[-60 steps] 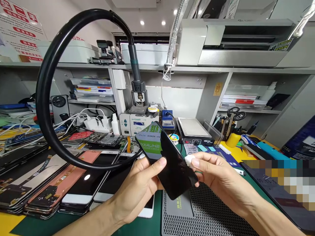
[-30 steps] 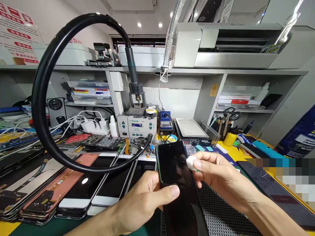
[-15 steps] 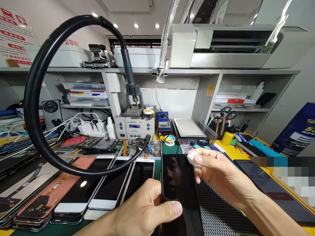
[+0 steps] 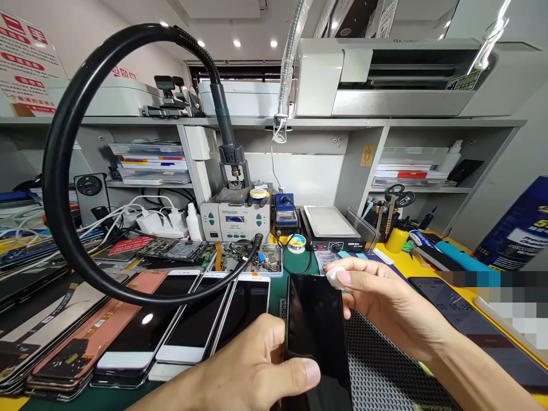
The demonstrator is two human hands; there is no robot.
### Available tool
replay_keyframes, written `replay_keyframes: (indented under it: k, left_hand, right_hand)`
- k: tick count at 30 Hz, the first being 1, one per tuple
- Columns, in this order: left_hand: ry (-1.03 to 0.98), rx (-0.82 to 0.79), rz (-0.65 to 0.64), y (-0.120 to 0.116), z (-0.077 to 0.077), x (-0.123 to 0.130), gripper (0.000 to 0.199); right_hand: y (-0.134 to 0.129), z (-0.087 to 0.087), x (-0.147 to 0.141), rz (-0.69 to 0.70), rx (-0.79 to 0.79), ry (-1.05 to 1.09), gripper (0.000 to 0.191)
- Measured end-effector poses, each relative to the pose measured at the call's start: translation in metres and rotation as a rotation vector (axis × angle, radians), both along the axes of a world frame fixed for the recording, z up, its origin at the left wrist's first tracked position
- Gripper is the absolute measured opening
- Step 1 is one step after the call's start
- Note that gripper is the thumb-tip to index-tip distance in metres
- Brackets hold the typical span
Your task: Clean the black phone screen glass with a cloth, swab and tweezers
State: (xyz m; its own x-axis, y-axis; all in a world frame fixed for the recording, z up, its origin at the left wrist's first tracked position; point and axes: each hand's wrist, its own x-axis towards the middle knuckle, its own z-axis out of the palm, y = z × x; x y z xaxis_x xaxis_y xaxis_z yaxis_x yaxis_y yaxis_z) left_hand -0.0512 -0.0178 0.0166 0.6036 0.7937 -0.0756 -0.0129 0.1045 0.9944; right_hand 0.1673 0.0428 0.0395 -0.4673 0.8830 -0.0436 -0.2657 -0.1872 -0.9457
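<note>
A black phone stands tilted up at the bottom centre, its dark glossy screen facing me. My left hand grips it by the left edge, thumb lying over the lower screen. Between the thumb and fingers of my right hand is a small white wad, at the phone's top right corner. The undersides of the left fingers are hidden behind the phone. Beneath lies a dark perforated mat.
Several phones and screens lie in a row on the left. A thick black hose loops above them from a grey soldering station. A heating plate stands behind; another phone lies at right.
The phone has shifted slightly down and its tilt has changed, so the reflection on its screen differs. Both hands keep their hold, with barely any movement.
</note>
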Motion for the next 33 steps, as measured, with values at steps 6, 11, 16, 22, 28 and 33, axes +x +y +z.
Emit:
replay_keyframes:
  k: [6, 11, 16, 22, 28, 33]
  left_hand:
    - [0.078, 0.010, -0.031, -0.001, 0.006, 0.004, 0.033]
    - [0.130, 0.005, -0.062, -0.003, 0.003, 0.004, 0.039]
    - [0.226, -0.047, -0.121, -0.001, -0.002, -0.002, 0.046]
    - [0.356, 0.001, -0.156, 0.000, 0.000, -0.007, 0.040]
    - [0.405, 0.023, -0.186, -0.001, 0.002, -0.007, 0.038]
    - [0.373, 0.037, -0.179, 0.000, -0.004, -0.009, 0.041]
  right_hand:
    - [0.000, -0.003, 0.000, -0.008, 0.024, -0.047, 0.017]
    - [-0.001, -0.003, 0.001, -0.013, 0.027, -0.085, 0.016]
    - [-0.002, -0.003, 0.000, -0.007, 0.033, -0.126, 0.017]
    - [-0.002, -0.004, 0.000, 0.021, 0.053, -0.205, 0.016]
    - [-0.003, -0.003, -0.002, 0.008, 0.052, -0.237, 0.019]
    - [-0.004, -0.004, -0.002, 0.029, 0.084, -0.239, 0.017]
